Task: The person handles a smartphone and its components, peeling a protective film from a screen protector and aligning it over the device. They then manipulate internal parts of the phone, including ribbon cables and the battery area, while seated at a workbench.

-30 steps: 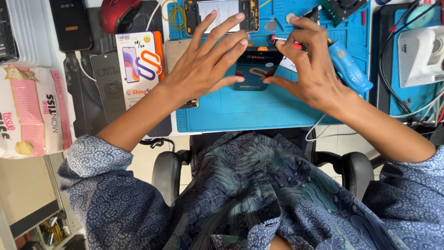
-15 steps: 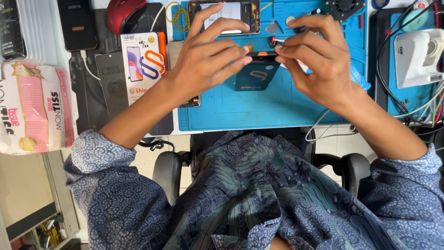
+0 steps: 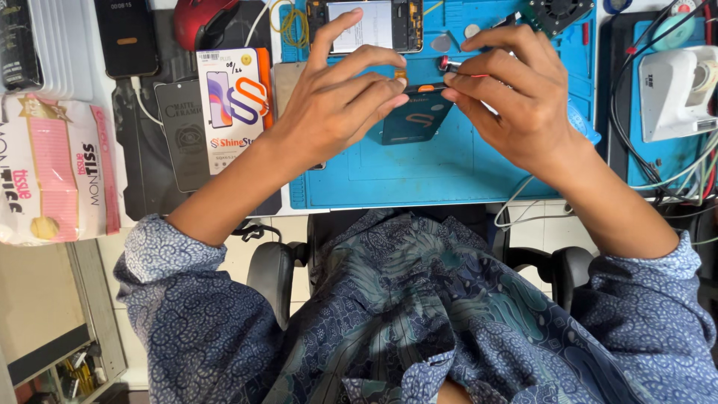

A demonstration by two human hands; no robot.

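While both hands meet above the blue silicone work mat (image 3: 449, 172), the left hand (image 3: 340, 101) pinches a small dark flat phone part (image 3: 416, 117) steady by its top edge, and the right hand (image 3: 516, 90) grips a slim red-tipped tool (image 3: 458, 67) against it; an opened smartphone (image 3: 365, 25) lies just beyond the fingertips on the counter.

The left hand (image 3: 340, 105) and right hand (image 3: 516, 90) cover most of the small dark part (image 3: 415, 120) between them — its orange fittings too small to tell.

Both hands (image 3: 434, 97) on dark phone part (image 3: 416, 116)
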